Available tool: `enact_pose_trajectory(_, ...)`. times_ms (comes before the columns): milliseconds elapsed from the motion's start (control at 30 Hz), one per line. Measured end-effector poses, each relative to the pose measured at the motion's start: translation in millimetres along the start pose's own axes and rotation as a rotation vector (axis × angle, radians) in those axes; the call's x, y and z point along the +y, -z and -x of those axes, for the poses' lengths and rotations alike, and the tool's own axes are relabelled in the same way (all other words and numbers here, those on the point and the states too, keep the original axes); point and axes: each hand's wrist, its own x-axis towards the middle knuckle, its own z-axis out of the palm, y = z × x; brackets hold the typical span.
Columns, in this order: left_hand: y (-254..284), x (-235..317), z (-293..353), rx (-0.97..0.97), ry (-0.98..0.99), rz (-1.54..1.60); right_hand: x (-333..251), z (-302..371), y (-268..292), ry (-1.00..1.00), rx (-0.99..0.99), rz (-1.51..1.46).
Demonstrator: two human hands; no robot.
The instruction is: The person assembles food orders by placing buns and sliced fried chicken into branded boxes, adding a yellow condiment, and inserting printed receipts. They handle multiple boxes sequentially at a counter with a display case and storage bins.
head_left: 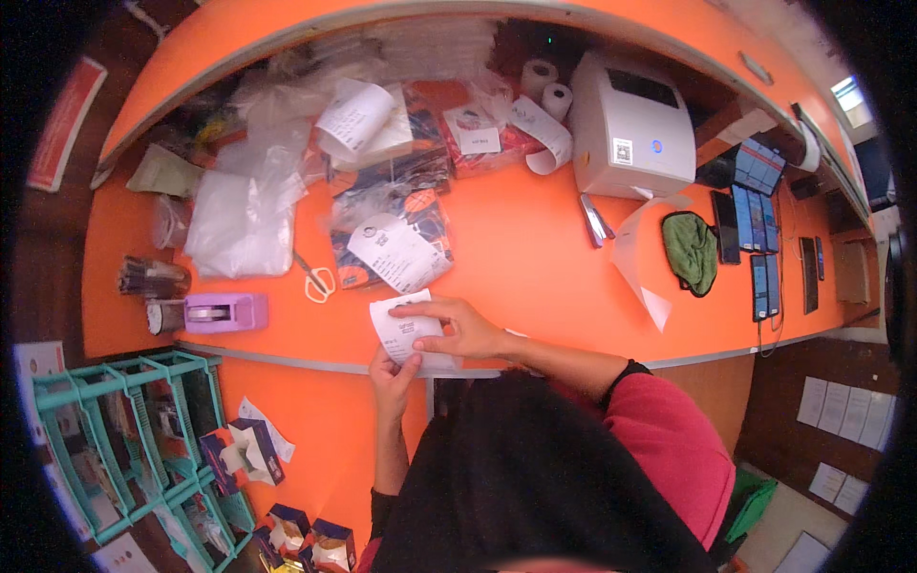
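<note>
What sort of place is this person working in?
Probably an order-packing counter in a small shop or stockroom: plastic-wrapped packages lie with printed paper slips on them, a white printer-like machine stands nearby, and a purple tape dispenser sits toward the left.

Orange counter [521,239] is evenly bright, its far side dimmer; sm. blown-out white patch [848,94] far R. Screens [757,167] glow R. Fisheye bends edges, rim blk w/ grain; fine detail soft.

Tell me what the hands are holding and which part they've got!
A white printed paper slip: the left hand grips its lower edge, and the right hand lies over its right side.
</note>
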Motion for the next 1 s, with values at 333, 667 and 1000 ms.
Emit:
enact_pose_trajectory(333, -27.0, -51.3, -23.7, 0.317, 0.005, -0.801, 52.4, -2.8, 98.2, -0.219, 0.118, 0.254)
enact_pose_trajectory(667, -27.6, -66.0, -11.1, 0.389, 0.025, -0.966, 26.2, -42.8, 187.6, 0.011, 0.546, 0.772)
enact_pose_trajectory(1000, -31.6, -64.2, -18.9, 0.411, -0.298, -1.059, -1.9, -131.9, 238.5, -0.576, 0.527, 1.204)
